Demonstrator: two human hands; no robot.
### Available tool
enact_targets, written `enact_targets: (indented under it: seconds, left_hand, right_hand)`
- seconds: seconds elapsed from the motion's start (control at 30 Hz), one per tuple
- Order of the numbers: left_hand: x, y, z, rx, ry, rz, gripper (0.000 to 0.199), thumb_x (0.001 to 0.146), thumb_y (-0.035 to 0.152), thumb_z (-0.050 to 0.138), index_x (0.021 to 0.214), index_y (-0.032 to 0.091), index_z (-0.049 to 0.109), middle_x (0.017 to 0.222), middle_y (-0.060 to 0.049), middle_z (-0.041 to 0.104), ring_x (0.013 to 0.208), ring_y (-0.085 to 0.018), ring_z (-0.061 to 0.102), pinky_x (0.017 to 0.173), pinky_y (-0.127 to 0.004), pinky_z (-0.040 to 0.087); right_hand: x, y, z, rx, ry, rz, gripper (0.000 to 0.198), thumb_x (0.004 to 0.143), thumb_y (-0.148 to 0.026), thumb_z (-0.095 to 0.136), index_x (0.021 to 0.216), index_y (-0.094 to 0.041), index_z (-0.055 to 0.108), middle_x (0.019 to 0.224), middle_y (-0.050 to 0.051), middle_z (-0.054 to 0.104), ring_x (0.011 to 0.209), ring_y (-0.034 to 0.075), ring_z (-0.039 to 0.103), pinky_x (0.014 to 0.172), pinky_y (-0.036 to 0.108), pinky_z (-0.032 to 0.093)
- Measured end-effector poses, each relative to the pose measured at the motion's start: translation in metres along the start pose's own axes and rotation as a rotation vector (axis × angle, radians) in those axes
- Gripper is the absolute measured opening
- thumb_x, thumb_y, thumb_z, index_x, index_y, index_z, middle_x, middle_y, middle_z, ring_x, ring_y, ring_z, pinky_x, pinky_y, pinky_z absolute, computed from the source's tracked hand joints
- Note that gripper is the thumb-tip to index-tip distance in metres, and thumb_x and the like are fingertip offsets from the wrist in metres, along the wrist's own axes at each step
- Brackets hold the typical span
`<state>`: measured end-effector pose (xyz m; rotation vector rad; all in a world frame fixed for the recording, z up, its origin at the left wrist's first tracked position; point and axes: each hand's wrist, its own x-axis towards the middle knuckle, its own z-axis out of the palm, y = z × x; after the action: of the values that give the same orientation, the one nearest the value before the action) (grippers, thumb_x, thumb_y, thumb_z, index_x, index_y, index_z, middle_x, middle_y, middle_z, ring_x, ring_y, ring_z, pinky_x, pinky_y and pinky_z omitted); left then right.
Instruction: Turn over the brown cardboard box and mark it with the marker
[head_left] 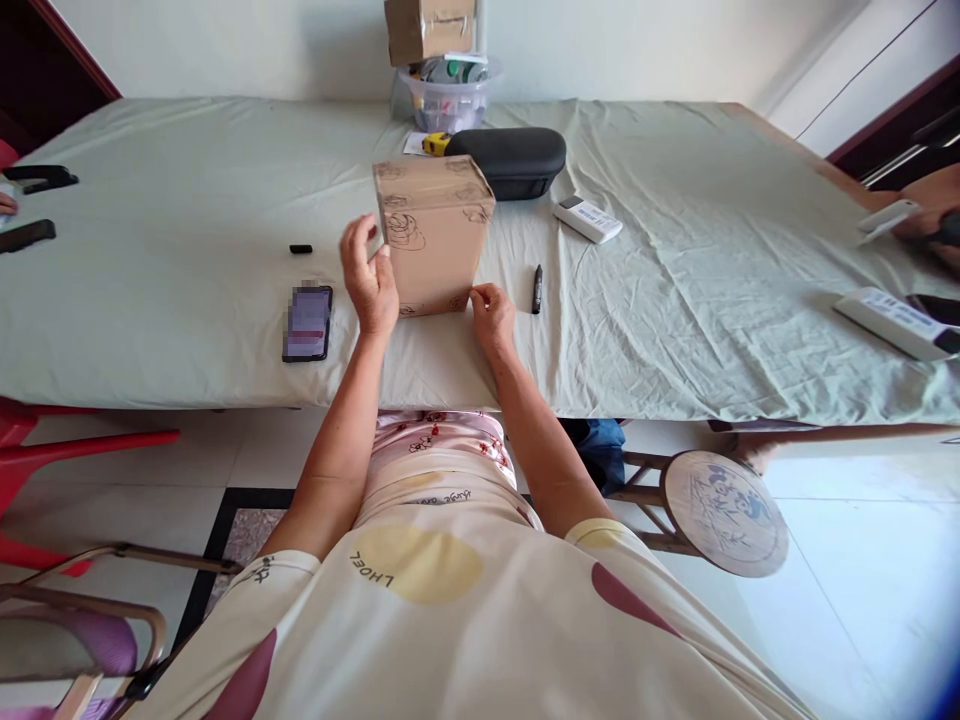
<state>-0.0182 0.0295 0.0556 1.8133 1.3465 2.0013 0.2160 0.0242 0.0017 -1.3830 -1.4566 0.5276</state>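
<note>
The taped cardboard box point(433, 235) stands upright on the table point(187, 290) — left hand point(369, 280) open against its side, right hand point(491, 312) pinching its bottom corner; marker point(537, 288) lies unused.

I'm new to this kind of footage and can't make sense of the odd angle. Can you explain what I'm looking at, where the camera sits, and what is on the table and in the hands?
There is no machine here: a person works with two bare hands. The one picture comes from a camera worn on the head, looking forward and down, so you see their own arms and lap.

The left hand rests against the left side of a brown cardboard box with pen drawings on it; the right hand touches its lower right corner. The box stands on a table with a pale green cloth.

Around it lie a phone, a black marker, a black case and a white remote. Another person's hand shows at the right edge.
</note>
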Motion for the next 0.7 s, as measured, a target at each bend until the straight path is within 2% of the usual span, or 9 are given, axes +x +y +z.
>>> enact_targets:
  seconds: [0.13,0.3,0.4,0.57,0.7]
  left_hand:
    - [-0.026,-0.021,0.021,0.000,-0.034,-0.100,0.058,0.110,0.060,0.046,0.159,0.027,0.048,0.158,-0.014,0.058,0.153,-0.026,0.054,0.126,-0.038,0.048]
    - [-0.056,-0.035,0.018,0.193,-0.098,-0.253,0.047,0.109,0.046,0.054,0.146,0.018,0.057,0.146,-0.020,0.067,0.138,-0.027,0.066,0.121,-0.039,0.052]
    - [-0.064,-0.031,0.015,0.283,-0.159,-0.305,0.048,0.103,0.032,0.062,0.149,0.017,0.055,0.145,-0.020,0.067,0.142,-0.030,0.063,0.125,-0.043,0.049]
    - [-0.066,-0.012,0.013,0.404,-0.280,-0.390,0.079,0.093,0.016,0.069,0.166,0.016,0.038,0.145,-0.022,0.067,0.145,-0.037,0.061,0.125,-0.051,0.047]
    - [-0.066,-0.004,0.013,0.421,-0.279,-0.409,0.081,0.090,0.009,0.065,0.166,0.016,0.038,0.149,-0.021,0.067,0.144,-0.036,0.063,0.124,-0.050,0.048]
  right_hand:
    - [-0.003,-0.005,0.002,-0.005,-0.059,0.026,0.012,0.095,-0.032,0.057,0.095,-0.024,0.065,0.094,0.004,0.075,0.090,0.022,0.068,0.091,0.038,0.055]
    - [-0.002,-0.002,0.005,0.025,-0.068,0.037,0.012,0.094,-0.034,0.058,0.099,-0.025,0.063,0.101,0.004,0.076,0.090,0.021,0.070,0.091,0.038,0.056]
    - [-0.002,0.000,0.007,-0.008,-0.078,0.050,0.010,0.092,-0.031,0.058,0.099,-0.025,0.062,0.105,0.005,0.075,0.092,0.022,0.070,0.094,0.041,0.056]
    - [-0.002,0.001,0.008,-0.060,-0.088,0.055,0.008,0.091,-0.029,0.057,0.097,-0.025,0.059,0.105,0.007,0.074,0.095,0.023,0.069,0.097,0.043,0.056]
    - [-0.002,0.004,0.007,-0.049,-0.087,0.028,0.009,0.090,-0.032,0.057,0.097,-0.026,0.058,0.104,0.006,0.074,0.089,0.022,0.067,0.094,0.042,0.057]
